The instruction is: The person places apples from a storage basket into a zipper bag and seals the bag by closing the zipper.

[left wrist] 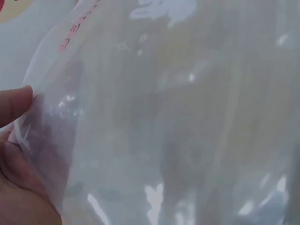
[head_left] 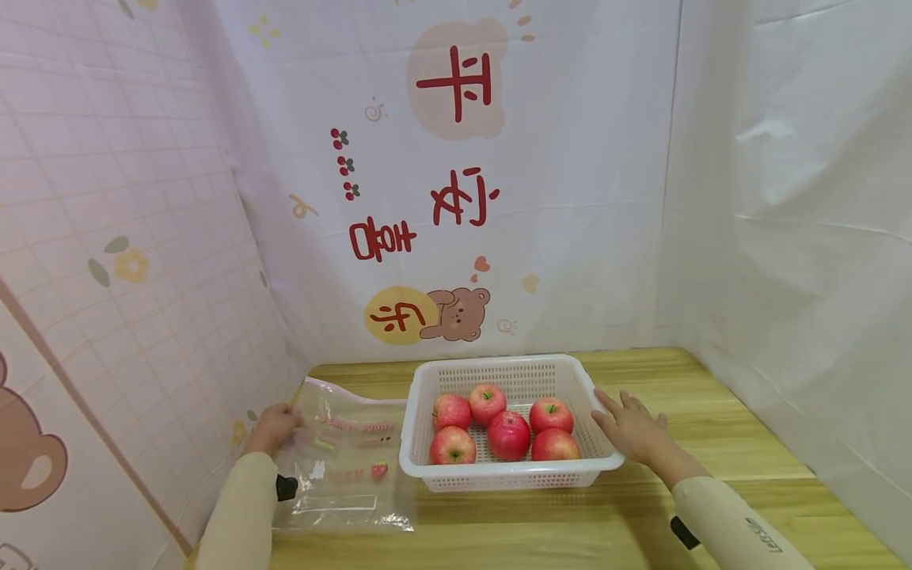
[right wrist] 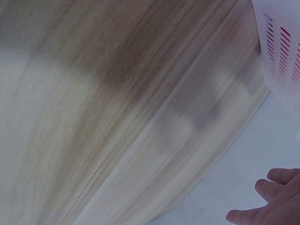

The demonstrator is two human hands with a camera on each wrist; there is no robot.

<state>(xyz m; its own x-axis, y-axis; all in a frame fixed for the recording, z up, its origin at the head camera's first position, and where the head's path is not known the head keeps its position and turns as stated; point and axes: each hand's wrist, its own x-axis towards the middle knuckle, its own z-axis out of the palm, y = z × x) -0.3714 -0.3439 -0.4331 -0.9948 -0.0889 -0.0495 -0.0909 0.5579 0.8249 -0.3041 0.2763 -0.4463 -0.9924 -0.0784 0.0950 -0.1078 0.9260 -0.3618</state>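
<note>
clear printed bag [head_left: 349, 484] was just L of the basket [head_left: 513, 473], its edge pinched in the L hand [head_left: 274, 427]. R hand [head_left: 637, 427] was wide, fingers spread by the basket's R rim, tho tbh couldn't rly tell if they touched. White basket sat on the wood surface [head_left: 513, 534] w/ 6 red apples [head_left: 509, 435] in it. Printed curtain [head_left: 584, 158] hung behind.

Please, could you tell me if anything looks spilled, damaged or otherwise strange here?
Only the rear backdrop looks odd: its red characters and brown bear lie sideways, as if the cloth were hung turned. Nothing appears spilled or damaged; the six apples sit inside the white basket, and the left hand holds the clear bag.
</note>
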